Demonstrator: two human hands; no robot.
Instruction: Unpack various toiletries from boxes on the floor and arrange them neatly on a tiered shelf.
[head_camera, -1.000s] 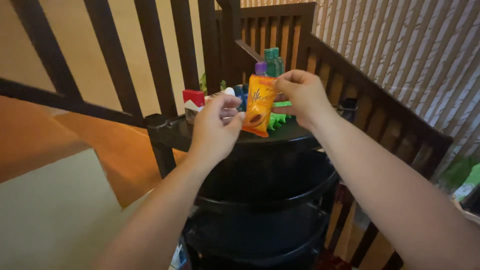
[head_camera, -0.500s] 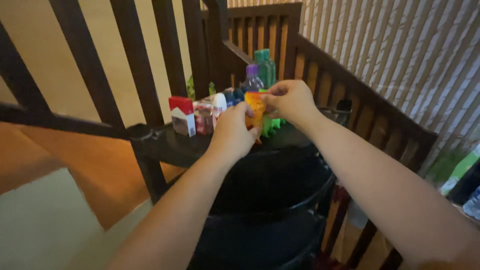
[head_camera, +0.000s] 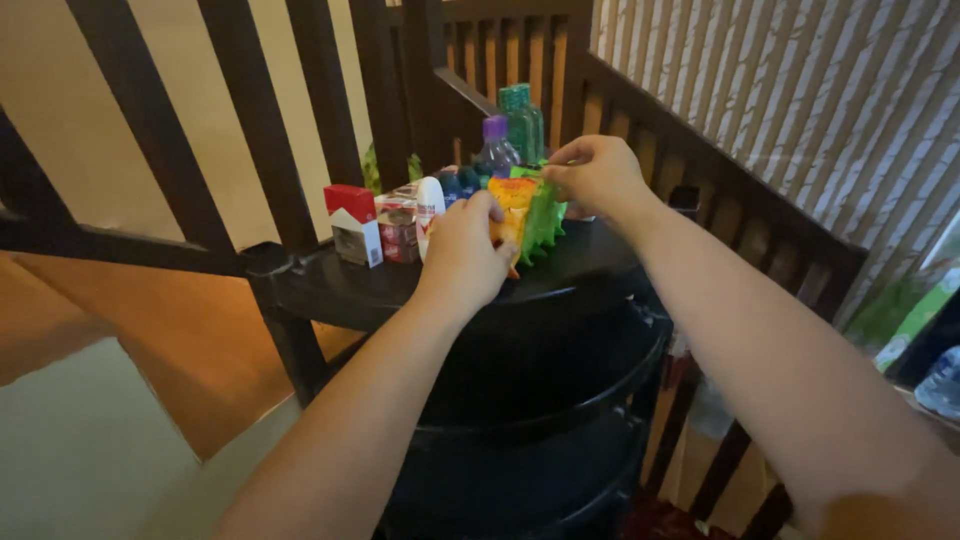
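We have both hands up at the top shelf (head_camera: 330, 295) of a dark, rounded tiered rack that stands against a wooden stair railing (head_camera: 250, 110). Our left hand (head_camera: 465, 250) is closed around the lower part of an orange snack packet (head_camera: 510, 200), fingers curled over its front so that only the upper end shows, bright orange with a yellow patch. Our right hand (head_camera: 595, 175) pinches the top edge of a green packet (head_camera: 545, 215) with a jagged, saw-toothed side; it stands upright just beside the orange one, touching it. Both packets sit near the middle of the shelf top, at the front of a cluster of small goods. Left of them stand a red and white box (head_camera: 352, 222), a small red-labelled carton (head_camera: 400, 228) and a white tube (head_camera: 430, 205). Behind them rise a clear bottle with a purple cap (head_camera: 495, 150) and a tall green bottle (head_camera: 520, 118). Much of the orange packet is hidden by our fingers.
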